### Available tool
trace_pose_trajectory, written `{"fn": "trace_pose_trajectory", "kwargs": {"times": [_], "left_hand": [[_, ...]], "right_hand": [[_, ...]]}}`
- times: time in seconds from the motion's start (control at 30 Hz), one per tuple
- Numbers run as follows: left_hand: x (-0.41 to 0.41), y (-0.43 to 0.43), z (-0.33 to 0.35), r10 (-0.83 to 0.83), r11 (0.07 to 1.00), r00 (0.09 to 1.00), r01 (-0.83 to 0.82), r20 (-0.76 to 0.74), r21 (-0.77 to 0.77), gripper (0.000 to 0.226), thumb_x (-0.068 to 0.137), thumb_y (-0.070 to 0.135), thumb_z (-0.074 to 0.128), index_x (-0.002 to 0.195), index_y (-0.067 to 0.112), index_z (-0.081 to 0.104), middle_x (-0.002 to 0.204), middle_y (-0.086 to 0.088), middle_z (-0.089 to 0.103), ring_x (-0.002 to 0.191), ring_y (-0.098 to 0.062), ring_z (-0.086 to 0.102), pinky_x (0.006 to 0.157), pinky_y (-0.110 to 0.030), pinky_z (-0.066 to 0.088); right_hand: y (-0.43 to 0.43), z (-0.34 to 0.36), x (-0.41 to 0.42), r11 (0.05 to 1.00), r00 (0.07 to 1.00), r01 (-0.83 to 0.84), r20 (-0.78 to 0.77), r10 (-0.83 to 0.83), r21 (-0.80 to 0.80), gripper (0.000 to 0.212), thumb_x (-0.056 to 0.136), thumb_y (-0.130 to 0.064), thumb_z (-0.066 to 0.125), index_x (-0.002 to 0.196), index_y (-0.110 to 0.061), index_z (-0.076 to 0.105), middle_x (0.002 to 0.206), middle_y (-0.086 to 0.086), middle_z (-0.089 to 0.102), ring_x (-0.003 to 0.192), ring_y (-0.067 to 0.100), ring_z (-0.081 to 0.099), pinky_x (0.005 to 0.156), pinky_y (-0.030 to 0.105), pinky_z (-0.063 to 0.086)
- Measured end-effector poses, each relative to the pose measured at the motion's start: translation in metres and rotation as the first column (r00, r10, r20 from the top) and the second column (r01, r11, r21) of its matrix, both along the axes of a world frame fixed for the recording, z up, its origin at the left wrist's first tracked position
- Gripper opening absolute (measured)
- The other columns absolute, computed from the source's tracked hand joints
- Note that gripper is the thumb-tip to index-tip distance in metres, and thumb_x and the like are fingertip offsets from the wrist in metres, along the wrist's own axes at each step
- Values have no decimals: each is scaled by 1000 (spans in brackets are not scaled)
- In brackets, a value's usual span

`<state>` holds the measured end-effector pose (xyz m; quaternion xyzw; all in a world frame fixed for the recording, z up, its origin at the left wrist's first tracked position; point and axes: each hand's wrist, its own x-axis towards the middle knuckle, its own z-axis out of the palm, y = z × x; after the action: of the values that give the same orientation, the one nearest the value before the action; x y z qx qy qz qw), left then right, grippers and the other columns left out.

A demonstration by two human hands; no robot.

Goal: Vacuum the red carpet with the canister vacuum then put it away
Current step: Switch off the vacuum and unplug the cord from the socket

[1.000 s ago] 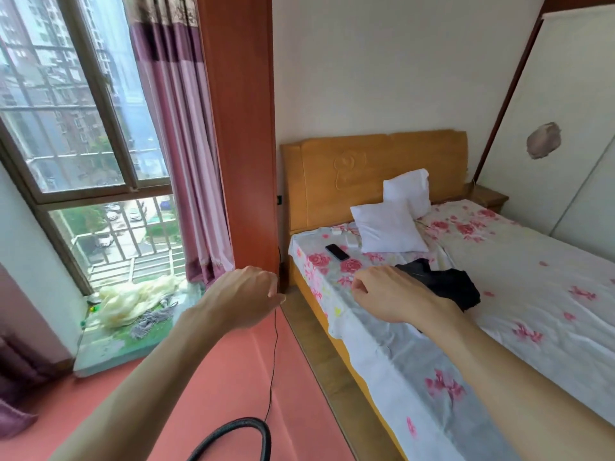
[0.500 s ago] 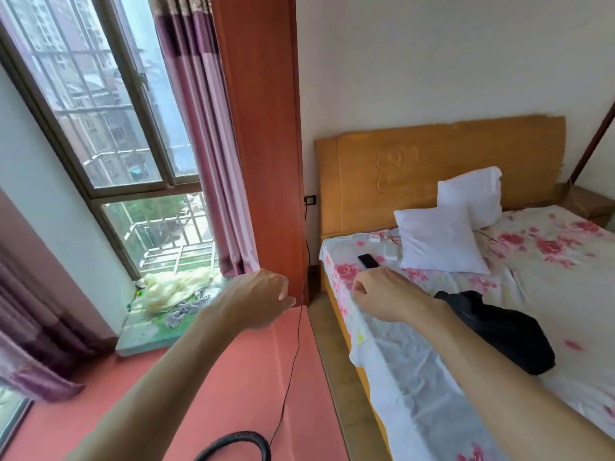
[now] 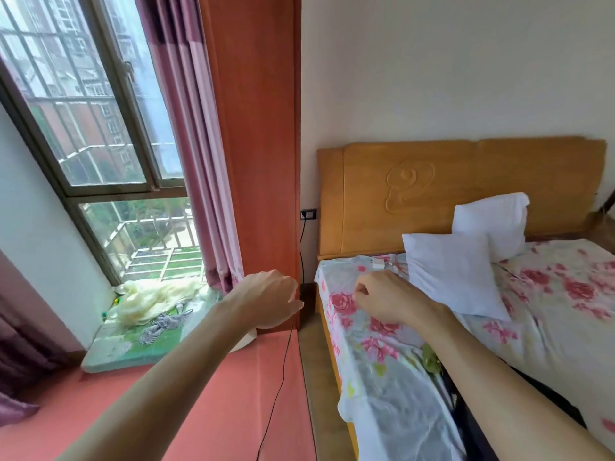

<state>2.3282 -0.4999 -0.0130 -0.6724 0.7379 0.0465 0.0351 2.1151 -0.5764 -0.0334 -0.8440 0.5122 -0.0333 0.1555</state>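
Step in hand: we read this as the cord stage of the job, going by the thin black power cord [image 3: 282, 371] that runs from the wall socket [image 3: 308, 214] down to the floor. Whether we are about to vacuum or are winding up to put things away, we cannot tell.
Left hand: our left hand [image 3: 266, 299] is out in front, low against the curtain [image 3: 199, 161], with its fingers curled in. The cord passes behind its fingertips, and we take it to be pinching the cord there.
Right hand: our right hand [image 3: 382, 299] hangs over the near left corner of the bed [image 3: 382, 377], thumb tucked against curled fingers. Nothing shows in them.
Task's things: the red carpet [image 3: 233, 420] fills the floor between windowsill [image 3: 133, 354] and bed. The canister vacuum is out of view, and the cord leaves the picture at the bottom edge.
Around us: two white pillows [image 3: 452, 271] lean at the wooden headboard [image 3: 466, 181], and a pale cloth [image 3: 156, 297] lies bunched on the sill.
Next move: if this is the put-away, we judge it calls for a reach up to the socket, far and just left of the headboard. We should grip the plug itself rather than tug the thin cord.
Watch for: the slack on the carpet could catch our feet.
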Motion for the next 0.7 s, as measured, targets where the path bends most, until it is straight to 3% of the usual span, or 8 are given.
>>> {"fn": "trace_pose_trajectory", "kwargs": {"times": [0.13, 0.3, 0.37, 0.47, 0.57, 0.7], "left_hand": [[15, -87, -3, -22, 1000, 1000, 22, -17, 11, 35, 101, 43, 45, 105, 14, 64, 102, -3, 68, 86, -22, 66, 77, -38, 57], [41, -180, -11, -27, 1000, 999, 27, -26, -2, 34, 101, 43, 44, 104, 15, 63, 103, -2, 67, 87, -20, 66, 79, -38, 57], [49, -208, -17, -17, 1000, 999, 18, -37, 19, 34, 102, 42, 44, 106, 14, 63, 105, -1, 67, 88, -20, 66, 80, -38, 57], [59, -251, -30, -7, 999, 999, 9, -53, 51, 32, 102, 39, 44, 108, 14, 63, 109, -1, 65, 92, -20, 65, 80, -36, 56], [66, -296, -44, 25, 998, 998, -21, -59, 58, 32, 101, 38, 45, 108, 13, 63, 111, -1, 64, 95, -22, 64, 82, -37, 55], [70, -360, -56, 63, 997, 994, -59, -85, 45, 32, 100, 37, 46, 112, 12, 62, 113, -2, 63, 100, -21, 62, 85, -39, 54]], "right_hand": [[-71, 0, 18, 999, 1000, 21, -15, -21, 24, 28, 93, -16, 43, 65, -11, 42, 63, 6, 41, 56, 18, 35, 52, 34, 26], [-157, -8, 39, 999, 999, 45, -18, -44, 14, 35, 94, -16, 42, 60, -12, 32, 58, 6, 31, 56, 19, 31, 55, 39, 25], [-188, -13, 46, 998, 998, 58, -27, -58, 33, 34, 94, -17, 42, 61, -9, 37, 59, 11, 38, 58, 22, 36, 55, 38, 26], [-239, -22, 56, 997, 998, 66, -8, -66, 43, 32, 93, -18, 43, 77, 5, 57, 78, 22, 61, 66, 35, 54, 58, 34, 30], [-287, -30, 68, 999, 1000, 18, -25, -17, 46, 27, 93, -16, 41, 72, -4, 53, 68, 13, 50, 61, 28, 43, 58, 36, 29], [-355, -38, 83, 998, 1000, -18, -8, 18, 67, 27, 98, -21, 40, 96, -8, 64, 92, 10, 66, 82, 26, 62, 65, 39, 46]]}}
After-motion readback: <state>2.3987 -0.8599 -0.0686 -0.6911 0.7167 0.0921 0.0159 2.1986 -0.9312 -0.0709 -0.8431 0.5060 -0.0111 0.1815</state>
